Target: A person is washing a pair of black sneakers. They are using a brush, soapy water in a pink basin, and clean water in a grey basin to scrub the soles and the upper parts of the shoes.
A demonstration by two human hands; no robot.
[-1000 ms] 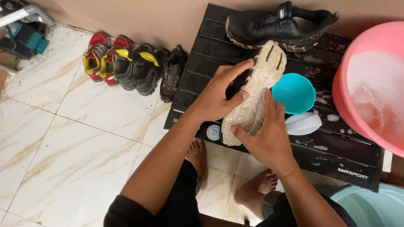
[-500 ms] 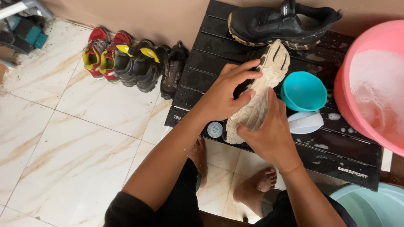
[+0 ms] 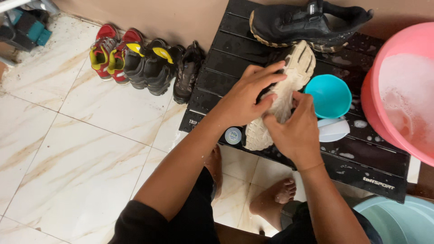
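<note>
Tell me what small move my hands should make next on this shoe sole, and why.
Probably work the right hand down toward the heel end. The left hand steadies the upturned shoe on the wet black table, and the right hand presses on the middle of the sole, so the heel part near the table's edge looks untouched. The pink tub of suds sits close by for rinsing.

seven shoes (image 3: pixel 282 86), two hands (image 3: pixel 246 97), one teal bowl (image 3: pixel 330 96), one pink basin (image 3: pixel 402 90)

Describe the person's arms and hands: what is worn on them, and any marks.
Both hands, the left hand and the right hand, are bare, without gloves, rings or a watch. The forearms are uncovered too; a black sleeve shows only at the upper left arm. No marks can be made out.
</note>
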